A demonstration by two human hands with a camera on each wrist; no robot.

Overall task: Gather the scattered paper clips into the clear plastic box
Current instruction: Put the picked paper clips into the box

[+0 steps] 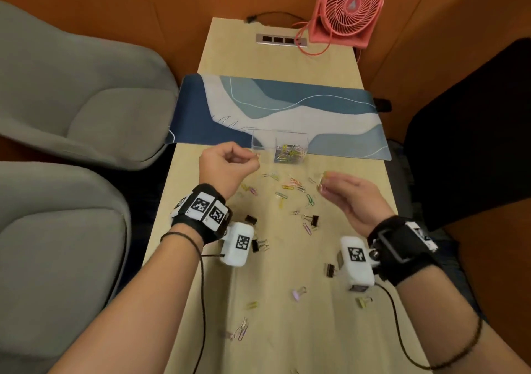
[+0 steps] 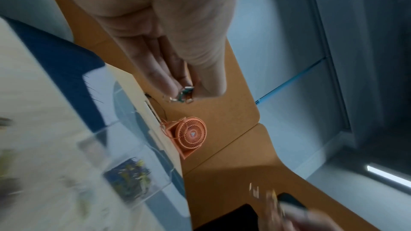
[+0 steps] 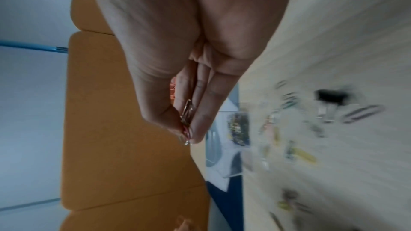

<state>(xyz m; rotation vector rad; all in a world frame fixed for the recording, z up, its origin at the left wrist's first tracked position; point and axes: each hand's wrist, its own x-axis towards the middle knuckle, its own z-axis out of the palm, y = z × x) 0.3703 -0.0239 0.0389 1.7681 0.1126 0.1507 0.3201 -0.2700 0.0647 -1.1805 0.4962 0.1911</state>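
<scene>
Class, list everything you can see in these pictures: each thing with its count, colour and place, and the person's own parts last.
Clear plastic box: one, transparent, on the mat's near edge, holding many mixed-colour clips.
Loose paper clips: many, mixed colours, scattered on the table near the box and closer to the person.
Binder clips: several, black and pastel, among the clips.
Desk mat: one, blue and white, across the table.
Table: one, light wood.
Fan: one, pink, far right corner.
Chairs: two, grey, left of the table.
Left hand: pinches clips beside the box.
Right hand: pinches clips above the scatter.
</scene>
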